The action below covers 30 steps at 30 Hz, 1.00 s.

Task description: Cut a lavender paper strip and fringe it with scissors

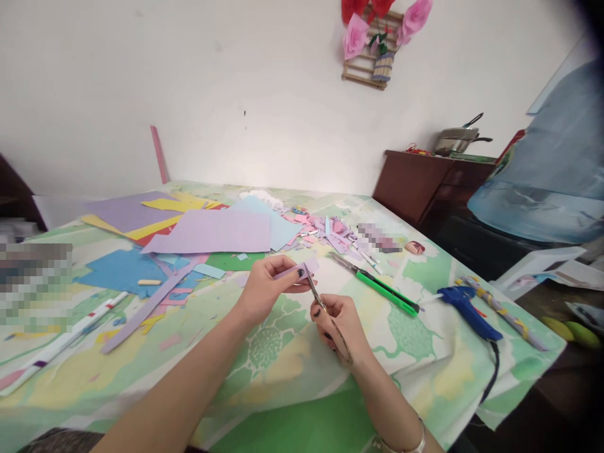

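Note:
My left hand [268, 286] pinches a small lilac paper piece [309, 268] between thumb and fingers, above the middle of the table. My right hand [340, 324] is closed round the handles of metal scissors [313, 288]. Their blades point up and away from me and meet the paper just beside my left thumb. Whether the blades are parted cannot be made out. A large lilac sheet [221, 231] lies beyond my left hand, and a long lilac strip [151, 308] lies to its left. Right of the scissors rests a green utility knife [384, 291].
A blue glue gun [474, 314] with a dark cord lies at the right, beside a decorated stick [512, 318]. Paper scraps [337, 231] are heaped at the back. Blue paper [111, 270] and a long white stick [61, 346] lie left. A large water bottle [552, 170] stands beyond the table's right edge.

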Each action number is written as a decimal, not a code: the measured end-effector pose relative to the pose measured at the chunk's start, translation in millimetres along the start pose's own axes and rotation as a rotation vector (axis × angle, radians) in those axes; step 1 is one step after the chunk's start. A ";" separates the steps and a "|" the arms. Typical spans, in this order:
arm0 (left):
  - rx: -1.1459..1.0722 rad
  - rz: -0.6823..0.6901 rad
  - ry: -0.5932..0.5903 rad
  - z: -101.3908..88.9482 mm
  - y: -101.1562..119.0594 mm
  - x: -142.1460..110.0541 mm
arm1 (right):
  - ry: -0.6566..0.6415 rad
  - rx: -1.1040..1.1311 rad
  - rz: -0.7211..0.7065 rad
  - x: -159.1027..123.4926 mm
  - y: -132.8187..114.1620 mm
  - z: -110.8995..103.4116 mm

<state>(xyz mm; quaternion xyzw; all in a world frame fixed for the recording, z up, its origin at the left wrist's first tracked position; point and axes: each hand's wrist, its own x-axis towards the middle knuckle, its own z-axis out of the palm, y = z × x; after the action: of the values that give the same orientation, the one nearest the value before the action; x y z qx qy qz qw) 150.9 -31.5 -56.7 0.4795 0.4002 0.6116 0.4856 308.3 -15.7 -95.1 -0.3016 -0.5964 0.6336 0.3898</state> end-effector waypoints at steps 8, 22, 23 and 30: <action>0.004 -0.005 0.009 2.0 1.7 0.3 | 0.029 -0.024 0.024 -1.0 -1.9 0.8; 0.020 -0.017 0.019 3.1 4.0 0.0 | 0.082 -0.092 0.093 -2.0 -11.9 4.6; 0.021 -0.015 0.018 3.2 3.9 0.0 | 0.086 -0.099 0.095 -2.0 -12.1 4.8; 0.017 -0.021 0.016 3.1 3.4 1.0 | 0.099 -0.099 0.102 -1.4 -11.9 5.9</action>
<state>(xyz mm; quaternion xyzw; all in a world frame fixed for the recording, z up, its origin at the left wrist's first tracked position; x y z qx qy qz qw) 153.1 -31.2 -52.6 0.4745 0.4142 0.6069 0.4847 305.6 -20.1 -82.7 -0.3816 -0.5906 0.6068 0.3707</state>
